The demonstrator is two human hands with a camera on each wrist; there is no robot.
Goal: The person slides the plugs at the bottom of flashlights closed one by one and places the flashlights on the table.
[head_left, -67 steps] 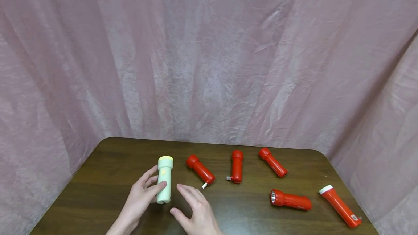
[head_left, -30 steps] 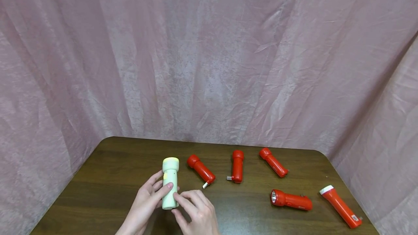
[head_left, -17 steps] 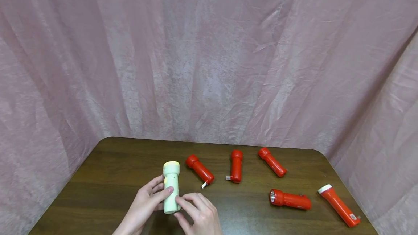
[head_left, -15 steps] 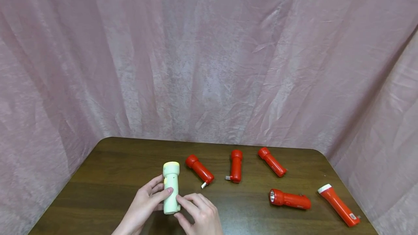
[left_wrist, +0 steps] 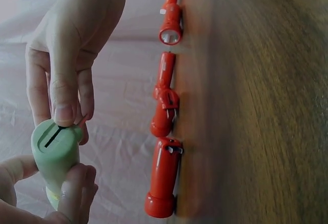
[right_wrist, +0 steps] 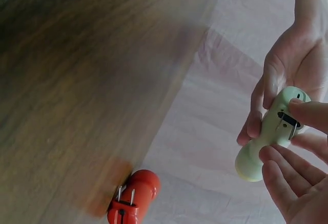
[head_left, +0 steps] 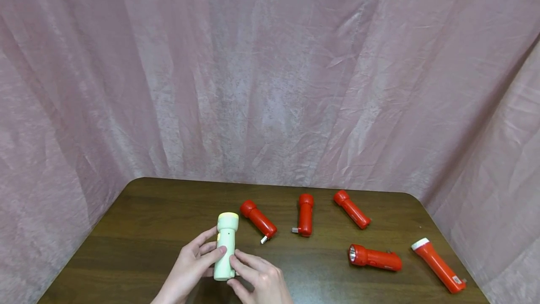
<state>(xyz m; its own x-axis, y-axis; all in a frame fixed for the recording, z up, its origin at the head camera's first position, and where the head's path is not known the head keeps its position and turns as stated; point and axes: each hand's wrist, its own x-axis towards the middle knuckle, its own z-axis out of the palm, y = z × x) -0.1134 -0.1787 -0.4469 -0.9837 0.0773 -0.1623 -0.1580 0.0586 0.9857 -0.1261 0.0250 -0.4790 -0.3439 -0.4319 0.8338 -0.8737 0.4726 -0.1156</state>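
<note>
I see the pale green flashlight [head_left: 225, 247] above the desk's [head_left: 126, 229] near edge, long axis pointing away from me. My left hand [head_left: 191, 266] grips its barrel; my right hand's [head_left: 257, 280] fingers [right_wrist: 307, 112] pinch at its near tail end.

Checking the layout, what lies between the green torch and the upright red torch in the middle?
One slanted red torch, seen in the head view.
</note>
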